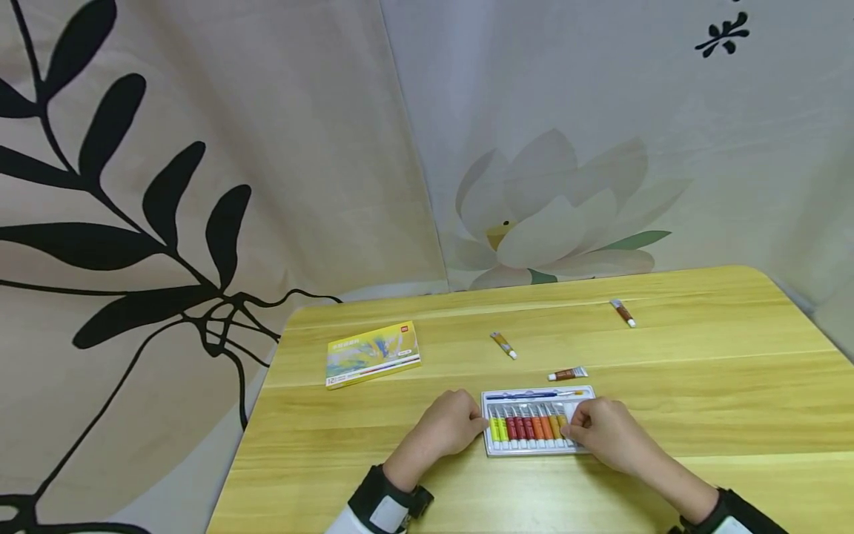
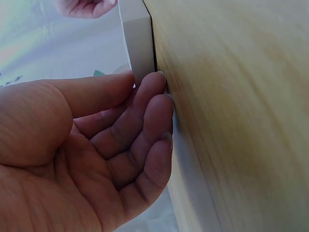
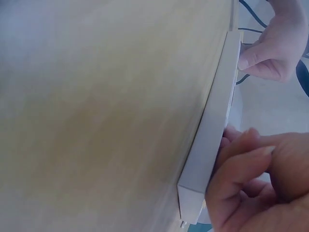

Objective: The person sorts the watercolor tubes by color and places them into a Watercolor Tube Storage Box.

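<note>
A white tray (image 1: 490, 449) of paint tubes lies on the table, with yellow, red, orange and ochre tubes side by side and a paintbrush (image 1: 534, 395) along its far edge. My left hand (image 1: 455, 421) pinches the tray's left edge; in the left wrist view its thumb sits at the rim and its curled fingers (image 2: 157, 118) sit against the side wall. At the tray's right end, my right hand (image 1: 608, 432) has curled fingers on an ochre paint tube (image 1: 562, 421) at the end of the row. The fingers partly cover that tube and the tray's right part.
Beyond the tray lie three loose tubes: a brown tube (image 1: 567, 374) close by, an ochre one (image 1: 503, 345) and another brown tube (image 1: 623, 313) farther right. A yellow paint box (image 1: 373, 354) rests at the back left of the wooden table (image 1: 320, 460). Printed curtains (image 1: 320, 148) hang behind.
</note>
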Demonstrator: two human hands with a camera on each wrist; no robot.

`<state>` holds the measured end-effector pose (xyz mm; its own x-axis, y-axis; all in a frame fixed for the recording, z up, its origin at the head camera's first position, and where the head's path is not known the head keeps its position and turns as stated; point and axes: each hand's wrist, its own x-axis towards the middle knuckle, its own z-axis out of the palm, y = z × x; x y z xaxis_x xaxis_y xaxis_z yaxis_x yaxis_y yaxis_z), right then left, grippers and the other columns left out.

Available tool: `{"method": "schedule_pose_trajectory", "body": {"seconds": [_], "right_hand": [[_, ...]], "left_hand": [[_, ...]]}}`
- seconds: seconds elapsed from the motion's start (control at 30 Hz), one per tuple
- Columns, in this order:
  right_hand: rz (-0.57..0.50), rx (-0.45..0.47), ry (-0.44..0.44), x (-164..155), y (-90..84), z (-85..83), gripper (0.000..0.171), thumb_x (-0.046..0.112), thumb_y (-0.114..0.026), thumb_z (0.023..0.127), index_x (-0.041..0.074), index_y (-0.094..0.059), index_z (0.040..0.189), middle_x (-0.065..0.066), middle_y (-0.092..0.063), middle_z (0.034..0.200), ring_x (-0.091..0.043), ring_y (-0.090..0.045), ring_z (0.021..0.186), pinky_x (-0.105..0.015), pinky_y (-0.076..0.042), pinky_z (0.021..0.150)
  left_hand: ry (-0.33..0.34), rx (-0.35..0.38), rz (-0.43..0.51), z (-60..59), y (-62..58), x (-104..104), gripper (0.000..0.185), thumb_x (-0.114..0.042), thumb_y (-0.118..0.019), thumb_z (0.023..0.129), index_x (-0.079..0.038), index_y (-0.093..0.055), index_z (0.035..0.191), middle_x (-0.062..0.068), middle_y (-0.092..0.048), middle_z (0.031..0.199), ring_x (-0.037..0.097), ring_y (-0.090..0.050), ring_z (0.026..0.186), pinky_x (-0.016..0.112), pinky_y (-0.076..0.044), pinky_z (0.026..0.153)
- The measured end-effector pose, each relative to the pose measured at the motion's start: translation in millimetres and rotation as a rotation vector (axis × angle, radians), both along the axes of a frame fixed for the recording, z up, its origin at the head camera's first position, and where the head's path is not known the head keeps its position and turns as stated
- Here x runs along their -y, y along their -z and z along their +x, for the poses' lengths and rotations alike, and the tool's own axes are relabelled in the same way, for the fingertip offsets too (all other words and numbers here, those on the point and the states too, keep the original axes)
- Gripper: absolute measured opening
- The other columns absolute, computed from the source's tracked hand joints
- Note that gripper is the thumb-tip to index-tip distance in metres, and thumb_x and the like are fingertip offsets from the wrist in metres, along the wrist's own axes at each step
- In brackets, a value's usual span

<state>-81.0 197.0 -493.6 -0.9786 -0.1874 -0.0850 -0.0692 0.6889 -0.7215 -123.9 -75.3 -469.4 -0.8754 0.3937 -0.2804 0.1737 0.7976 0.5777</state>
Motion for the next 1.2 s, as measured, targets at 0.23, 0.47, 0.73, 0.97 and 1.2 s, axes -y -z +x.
{"method": "schedule_pose_trajectory", "body": {"seconds": [0.23, 0.47, 0.73, 0.97, 1.2], "right_hand": [[0.007, 0.016, 0.005, 2.3, -1.0, -2.1, 0.03, 0.012, -0.081, 0.09, 0.012, -0.06, 0.069, 0.004, -0.053, 0.062, -0.01, -0.046, 0.05, -0.025, -0.038, 0.048], [0.004, 0.044, -0.008, 2.7, -1.5, -2.3, 0.029, 0.009, -0.081, 0.09, 0.011, -0.06, 0.07, 0.002, -0.054, 0.062, -0.01, -0.048, 0.047, -0.024, -0.039, 0.045], [-0.043, 0.072, -0.023, -0.2, -0.8, -3.0, 0.027, 0.009, -0.081, 0.09, 0.01, -0.061, 0.071, 0.0, -0.057, 0.059, -0.009, -0.05, 0.041, -0.024, -0.041, 0.04], [-0.062, 0.061, -0.033, -0.6, 0.9, -2.8, 0.03, 0.016, -0.08, 0.092, 0.011, -0.06, 0.071, 0.002, -0.054, 0.054, -0.007, -0.047, 0.038, -0.024, -0.04, 0.037], [-0.03, 0.027, -0.016, 2.3, 2.0, -1.4, 0.032, 0.016, -0.083, 0.09, 0.012, -0.059, 0.07, 0.003, -0.053, 0.055, -0.007, -0.047, 0.039, -0.023, -0.038, 0.038]], "left_hand": [[-0.005, 0.001, -0.003, 0.0, -2.0, 0.1, 0.034, -0.017, -0.072, 0.101, -0.011, -0.071, 0.067, -0.004, -0.047, 0.056, 0.011, -0.044, 0.051, 0.026, -0.032, 0.051], [-0.013, 0.01, 0.004, 0.5, -0.8, 0.7, 0.033, -0.017, -0.072, 0.101, -0.011, -0.071, 0.068, -0.004, -0.046, 0.056, 0.012, -0.043, 0.051, 0.026, -0.032, 0.051], [0.019, -0.032, 0.0, 0.0, 3.2, 0.9, 0.042, -0.018, -0.072, 0.1, -0.01, -0.065, 0.059, -0.008, -0.039, 0.051, 0.009, -0.038, 0.048, 0.025, -0.029, 0.049], [0.023, -0.045, 0.004, 0.2, 3.6, 0.9, 0.043, -0.018, -0.072, 0.1, -0.01, -0.065, 0.059, -0.008, -0.038, 0.05, 0.008, -0.038, 0.047, 0.025, -0.029, 0.049], [0.022, -0.035, -0.001, 0.5, 2.6, 0.6, 0.042, -0.018, -0.072, 0.1, -0.011, -0.066, 0.059, -0.007, -0.039, 0.051, 0.009, -0.039, 0.048, 0.025, -0.03, 0.049]]}}
